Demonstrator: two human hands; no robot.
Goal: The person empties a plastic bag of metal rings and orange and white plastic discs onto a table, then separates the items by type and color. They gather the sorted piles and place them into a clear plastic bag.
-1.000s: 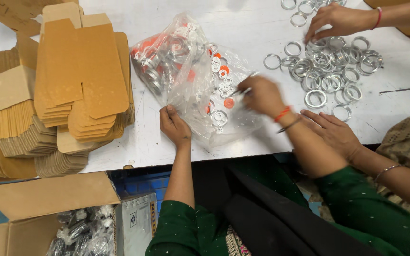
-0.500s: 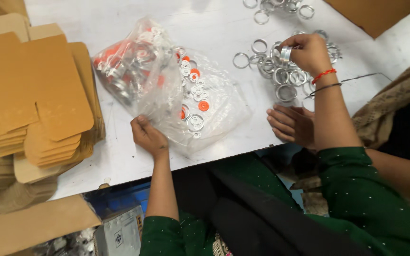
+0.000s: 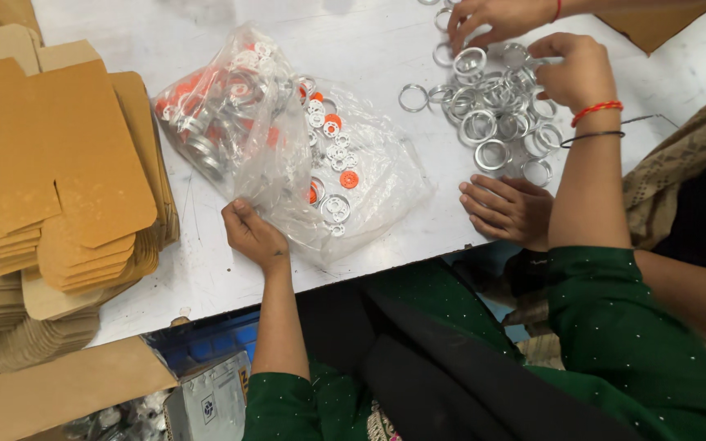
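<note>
My left hand pinches the near edge of a clear plastic bag that lies on the white table. The bag holds small metal parts and orange and white washers. My right hand, with a red thread and a dark bangle at the wrist, rests fingers-down on a pile of metal rings at the right. Its fingers are curled over the rings, and whether they hold one is hidden.
Another person's hand lies flat on the table edge near the rings, and that person's other hand touches the pile's far side. Stacks of flat brown cardboard boxes fill the left. An open carton sits below the table.
My right hand left the plastic bag and moved right to the pile of rings. My left hand stays on the bag's edge.
</note>
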